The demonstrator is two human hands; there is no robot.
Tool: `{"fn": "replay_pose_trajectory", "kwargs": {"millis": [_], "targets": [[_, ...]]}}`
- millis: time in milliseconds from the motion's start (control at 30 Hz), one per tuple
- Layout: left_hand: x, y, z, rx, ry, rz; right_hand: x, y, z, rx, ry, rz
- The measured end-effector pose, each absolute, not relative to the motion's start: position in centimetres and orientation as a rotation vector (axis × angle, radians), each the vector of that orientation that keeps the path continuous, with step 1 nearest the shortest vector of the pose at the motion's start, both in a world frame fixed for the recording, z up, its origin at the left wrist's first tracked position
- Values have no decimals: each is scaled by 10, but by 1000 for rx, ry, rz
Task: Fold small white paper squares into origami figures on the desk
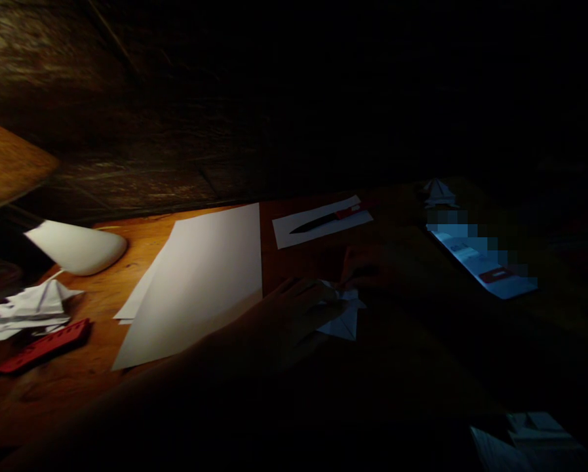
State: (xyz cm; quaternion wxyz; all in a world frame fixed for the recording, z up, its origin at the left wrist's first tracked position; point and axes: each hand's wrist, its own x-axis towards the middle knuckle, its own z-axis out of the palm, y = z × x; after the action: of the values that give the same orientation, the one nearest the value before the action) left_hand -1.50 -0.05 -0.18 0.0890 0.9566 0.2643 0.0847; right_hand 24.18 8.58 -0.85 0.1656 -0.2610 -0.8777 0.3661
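In dim light a small folded white paper piece (345,313) lies on the wooden table (101,308). My left hand (288,314) rests on its left side with fingers bent over the paper. My right hand (377,265) is at the piece's upper right edge, fingers drawn together on a fold. Both hands press or pinch the same paper piece. Their fingertips are mostly lost in shadow.
Large white sheets (200,282) lie left of my hands. A black knife with a red handle (330,219) lies on a paper strip. A lit phone (480,255), a lamp head (77,248), a red ruler (42,346) and folded paper figures (33,307) (438,192) surround them.
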Motion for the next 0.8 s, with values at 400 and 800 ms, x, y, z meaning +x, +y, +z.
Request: {"fn": "replay_pose_trajectory", "kwargs": {"millis": [400, 800], "targets": [[-12, -4, 2, 2848, 791, 198, 230, 70, 1, -988, -2465, 902], [-13, -4, -3, 2862, 776, 306, 231, 73, 1, -1066, -2438, 865]]}}
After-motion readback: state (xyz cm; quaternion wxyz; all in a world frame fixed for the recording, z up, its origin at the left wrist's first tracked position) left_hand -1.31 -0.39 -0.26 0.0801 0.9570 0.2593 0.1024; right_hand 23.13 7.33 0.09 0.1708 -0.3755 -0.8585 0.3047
